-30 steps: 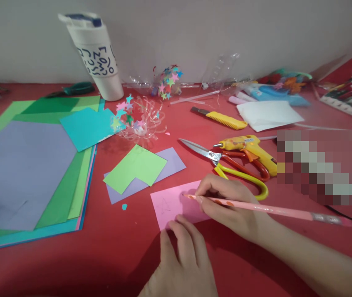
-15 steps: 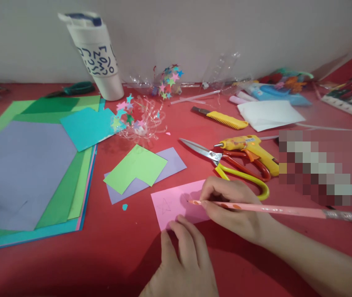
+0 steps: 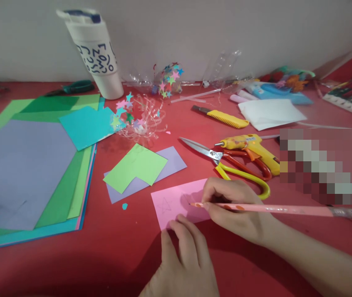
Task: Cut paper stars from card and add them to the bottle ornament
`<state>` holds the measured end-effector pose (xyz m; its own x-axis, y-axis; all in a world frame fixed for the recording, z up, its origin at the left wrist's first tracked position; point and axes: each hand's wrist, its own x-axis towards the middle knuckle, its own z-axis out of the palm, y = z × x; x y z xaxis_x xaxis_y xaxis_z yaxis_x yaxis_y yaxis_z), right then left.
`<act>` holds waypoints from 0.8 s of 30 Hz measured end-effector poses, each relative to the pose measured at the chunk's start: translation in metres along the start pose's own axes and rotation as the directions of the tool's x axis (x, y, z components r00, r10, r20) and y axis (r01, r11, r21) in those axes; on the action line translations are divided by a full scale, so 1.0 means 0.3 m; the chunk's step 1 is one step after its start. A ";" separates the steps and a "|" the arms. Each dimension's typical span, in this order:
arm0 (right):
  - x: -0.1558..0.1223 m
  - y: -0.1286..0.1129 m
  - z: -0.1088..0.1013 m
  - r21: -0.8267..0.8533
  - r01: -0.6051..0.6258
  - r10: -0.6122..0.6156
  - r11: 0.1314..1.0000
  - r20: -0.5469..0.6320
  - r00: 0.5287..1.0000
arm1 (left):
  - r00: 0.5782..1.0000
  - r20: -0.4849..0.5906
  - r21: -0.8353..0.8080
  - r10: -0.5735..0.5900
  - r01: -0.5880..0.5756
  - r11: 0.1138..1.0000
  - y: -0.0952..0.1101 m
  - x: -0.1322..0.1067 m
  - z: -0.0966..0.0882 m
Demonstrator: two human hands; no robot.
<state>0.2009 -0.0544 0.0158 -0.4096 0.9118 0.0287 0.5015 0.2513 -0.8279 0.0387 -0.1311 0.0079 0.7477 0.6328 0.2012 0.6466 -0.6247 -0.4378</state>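
In my right hand [image 3: 233, 208] is a pink pencil [image 3: 287, 210], pinched near its point. Its tip touches a pink sheet of paper [image 3: 176, 196], where a few thin lines run beside it. A pencilled star stands at the left of that sheet. My left hand [image 3: 185, 255] lies with its fingers outstretched on the sheet's lower edge. Just beyond, a light green piece of paper [image 3: 135, 167] overlaps a purple one [image 3: 174, 159]. Scissors [image 3: 215, 155] with red and yellow handles lie open behind my right hand.
A yellow glue gun [image 3: 253, 144] touches the scissors; a yellow cutter knife [image 3: 225, 119] lies behind. Coloured sheets [image 3: 30, 165] are stacked at left, with a white tumbler [image 3: 101, 62] standing at the back. Paper stars on clear strands [image 3: 141, 119] fill the middle. The right side is partly pixelated.
The pencil tip has moved slightly right and down, and a line by it shows longer. My left hand stays in place on the sheet.
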 end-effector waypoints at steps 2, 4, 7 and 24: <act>0.001 0.000 0.001 0.004 0.004 -0.004 1.000 -0.003 1.000 | 1.000 -0.006 0.002 -0.003 0.003 1.000 -0.001 0.002 -0.002; 0.000 0.000 0.002 0.010 0.005 -0.005 1.000 -0.005 1.000 | 1.000 -0.008 0.002 -0.008 0.008 1.000 -0.003 0.004 -0.003; -0.001 0.000 0.002 0.014 0.005 -0.005 1.000 0.002 1.000 | 1.000 0.004 -0.001 -0.010 0.010 1.000 -0.003 0.004 -0.004; -0.001 -0.013 0.007 -0.019 0.042 -0.043 0.999 -0.047 0.998 | 1.000 0.008 0.004 0.001 -0.001 1.000 -0.003 0.002 -0.002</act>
<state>0.1974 -0.0563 0.0177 -0.3942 0.9146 0.0904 0.4984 0.2953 -0.8151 0.0386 -0.1304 0.0089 0.7472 0.6357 0.1937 0.6451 -0.6238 -0.4413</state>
